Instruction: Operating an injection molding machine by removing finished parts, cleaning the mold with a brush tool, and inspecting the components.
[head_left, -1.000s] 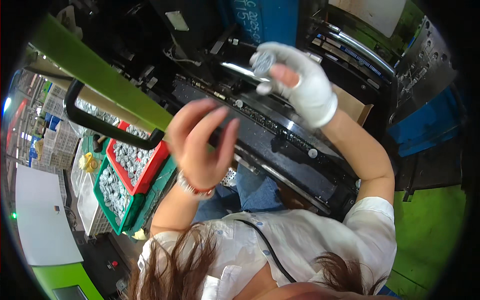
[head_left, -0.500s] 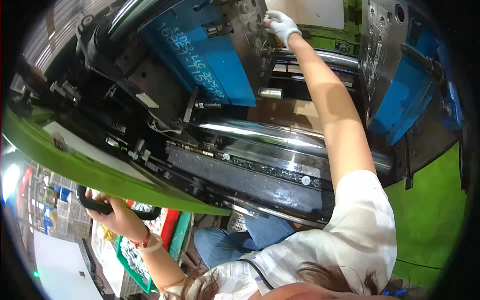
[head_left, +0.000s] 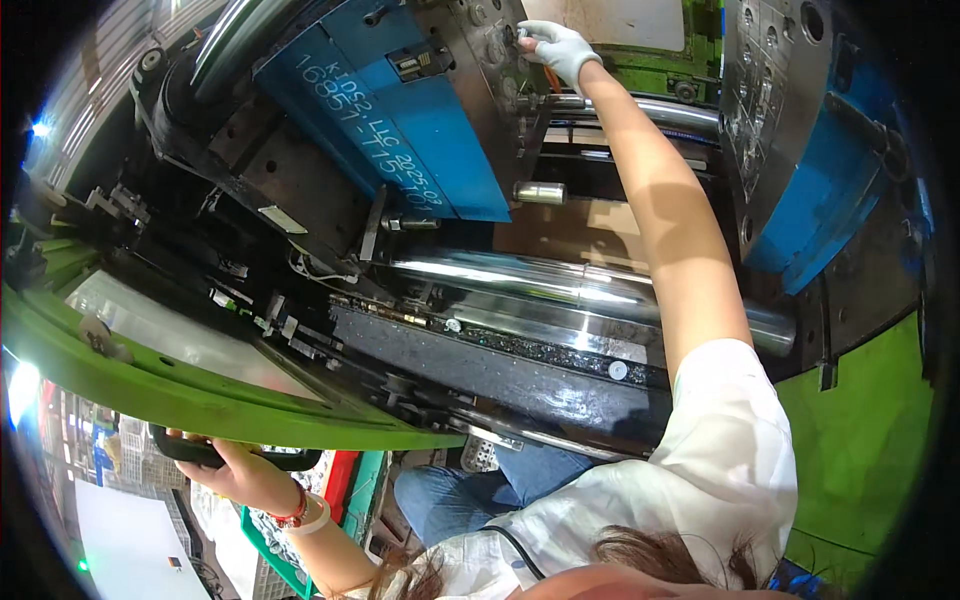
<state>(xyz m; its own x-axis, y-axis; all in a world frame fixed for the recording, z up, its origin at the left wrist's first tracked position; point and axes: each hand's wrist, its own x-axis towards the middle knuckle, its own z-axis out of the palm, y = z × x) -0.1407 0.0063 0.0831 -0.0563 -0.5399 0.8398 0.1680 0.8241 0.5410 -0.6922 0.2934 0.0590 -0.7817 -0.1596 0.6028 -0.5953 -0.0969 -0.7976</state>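
Mold block [head_left: 400, 120]: boxy, blue-painted; metal face [head_left: 487, 72] round-pocked.

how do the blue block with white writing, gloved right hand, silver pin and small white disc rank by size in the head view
1. Blue block
2. Gloved right hand
3. Silver pin
4. White disc

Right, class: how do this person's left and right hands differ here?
The left hand is bare; the right hand wears a white glove. The left hand grips a black handle; the right hand is beside a metal plate. Both forearms are bare.
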